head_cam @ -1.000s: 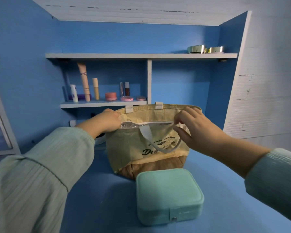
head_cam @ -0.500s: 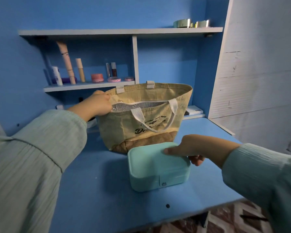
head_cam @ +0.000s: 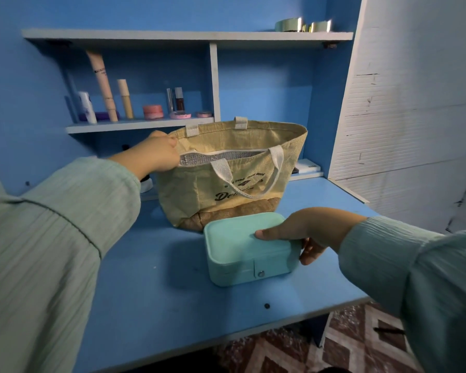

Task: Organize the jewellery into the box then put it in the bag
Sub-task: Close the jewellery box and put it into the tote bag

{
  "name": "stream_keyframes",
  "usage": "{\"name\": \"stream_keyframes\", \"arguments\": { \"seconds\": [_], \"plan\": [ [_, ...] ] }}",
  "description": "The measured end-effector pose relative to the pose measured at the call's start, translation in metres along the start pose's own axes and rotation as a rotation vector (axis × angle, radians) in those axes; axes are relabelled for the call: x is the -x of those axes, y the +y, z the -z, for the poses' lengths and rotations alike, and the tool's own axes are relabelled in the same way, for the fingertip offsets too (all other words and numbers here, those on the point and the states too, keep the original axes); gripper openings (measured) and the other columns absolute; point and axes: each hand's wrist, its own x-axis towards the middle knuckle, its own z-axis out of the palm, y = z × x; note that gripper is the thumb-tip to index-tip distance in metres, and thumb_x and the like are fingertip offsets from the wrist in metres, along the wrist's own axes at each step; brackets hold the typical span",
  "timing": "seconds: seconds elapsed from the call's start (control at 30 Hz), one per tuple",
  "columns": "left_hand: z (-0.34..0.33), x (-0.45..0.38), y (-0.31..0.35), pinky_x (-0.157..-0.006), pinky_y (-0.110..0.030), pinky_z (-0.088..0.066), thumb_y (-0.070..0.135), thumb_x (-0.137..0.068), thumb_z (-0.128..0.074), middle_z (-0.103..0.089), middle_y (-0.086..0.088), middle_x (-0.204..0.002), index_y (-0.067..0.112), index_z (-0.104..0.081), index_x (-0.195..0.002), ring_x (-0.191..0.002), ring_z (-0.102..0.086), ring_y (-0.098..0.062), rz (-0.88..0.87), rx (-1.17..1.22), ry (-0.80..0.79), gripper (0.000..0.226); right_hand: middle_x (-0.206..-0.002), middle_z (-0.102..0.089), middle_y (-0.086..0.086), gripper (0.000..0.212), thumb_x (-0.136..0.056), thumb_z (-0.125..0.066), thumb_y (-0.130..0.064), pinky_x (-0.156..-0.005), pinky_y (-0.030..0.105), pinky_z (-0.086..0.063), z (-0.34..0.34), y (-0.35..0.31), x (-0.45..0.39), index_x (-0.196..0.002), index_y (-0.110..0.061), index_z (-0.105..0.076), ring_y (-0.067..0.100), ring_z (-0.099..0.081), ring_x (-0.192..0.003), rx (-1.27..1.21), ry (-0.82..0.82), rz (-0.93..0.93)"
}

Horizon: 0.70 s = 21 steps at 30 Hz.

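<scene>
Jewellery box (head_cam: pixel 242 246), the mint-green one, sits closed on the blue desk (head_cam: pixel 156 292), snap clasp facing the near edge. It's right in front of the tan bag (head_cam: pixel 226 179), pretty much touching the bag's brown base.

Right hand (head_cam: pixel 304 232) has hold of the box at its right end: thumb flat across the lid, fingers curled round under the right side. Can't tell if the box is off the desk at all.

Left hand (head_cam: pixel 156 154) is pinching the bag's near-left rim, fingers closed on the fabric, so the mouth gapes and you can see the silver lining inside. The bag stands upright, with one white strap hanging down the front over the black printed lettering.

On the far side there's a low shelf (head_cam: pixel 135 125) with a row of cosmetics tubes (head_cam: pixel 102 84) and little pink pots (head_cam: pixel 152 111). The higher shelf has a couple of shiny gold rings or tins (head_cam: pixel 301 25) at its right end. White panel wall (head_cam: pixel 414 103) on the right, patterned floor (head_cam: pixel 347 340) below the desk edge.
</scene>
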Motion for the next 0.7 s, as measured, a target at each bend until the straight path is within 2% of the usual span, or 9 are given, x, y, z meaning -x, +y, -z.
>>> {"name": "stream_keyframes", "arguments": {
  "seconds": [0.13,0.3,0.4,0.57,0.63,0.7],
  "plan": [
    [0.002,0.002,0.003,-0.11,-0.033,-0.02,0.003,-0.093,-0.036,-0.019,-0.014,-0.15,0.006,-0.026,-0.146,-0.137,-0.02,-0.027,0.005,-0.013,0.003,0.055,-0.097,-0.049,0.01,0.079,-0.075,-0.064,-0.061,-0.065,0.027,-0.052,-0.001,-0.006,0.007,-0.124,-0.007,-0.037,0.02,-0.055,-0.07,0.021,0.043,-0.003],
    [0.002,0.003,0.003,-0.11,-0.035,-0.02,0.002,-0.092,-0.037,-0.022,-0.014,-0.15,0.005,-0.027,-0.146,-0.138,-0.019,-0.026,-0.009,-0.033,0.003,0.055,-0.124,-0.045,0.014,0.087,-0.079,-0.062,-0.057,-0.086,0.029,-0.05,0.0,-0.013,0.018,-0.14,-0.005,-0.028,0.021,-0.055,-0.072,0.034,0.055,0.014],
    [0.002,0.002,0.002,-0.11,-0.035,-0.02,0.003,-0.092,-0.036,-0.021,-0.014,-0.15,0.005,-0.027,-0.146,-0.138,-0.018,-0.026,-0.014,-0.051,-0.005,0.055,-0.118,-0.044,0.013,0.086,-0.079,-0.062,-0.055,-0.09,0.031,-0.05,0.0,-0.016,0.022,-0.14,-0.006,-0.027,0.021,-0.055,-0.071,0.024,0.062,0.029],
    [0.003,0.002,0.003,-0.11,-0.034,-0.019,0.003,-0.094,-0.034,-0.023,-0.014,-0.151,0.003,-0.027,-0.145,-0.138,-0.018,-0.026,-0.025,-0.075,-0.003,0.052,-0.131,-0.045,0.013,0.089,-0.075,-0.069,-0.052,-0.095,0.033,-0.048,-0.002,-0.013,0.021,-0.14,-0.006,-0.029,0.025,-0.054,-0.094,-0.072,0.058,-0.003],
    [0.003,0.003,0.003,-0.11,-0.034,-0.019,0.004,-0.094,-0.034,-0.023,-0.015,-0.15,0.003,-0.027,-0.145,-0.138,-0.018,-0.026,-0.022,-0.078,-0.008,0.052,-0.126,-0.046,0.012,0.085,-0.078,-0.068,-0.049,-0.097,0.031,-0.045,-0.001,-0.013,0.023,-0.14,-0.005,-0.029,0.024,-0.05,-0.098,-0.089,0.07,0.009],
    [0.004,0.004,0.003,-0.11,-0.034,-0.02,0.004,-0.094,-0.034,-0.023,-0.015,-0.151,0.003,-0.027,-0.145,-0.138,-0.019,-0.027,-0.025,-0.091,-0.009,0.052,-0.117,-0.043,0.014,0.082,-0.084,-0.062,-0.047,-0.09,0.027,-0.04,0.001,-0.014,0.026,-0.142,-0.003,-0.025,0.025,-0.046,-0.096,-0.053,0.079,0.031]
  ]
}}
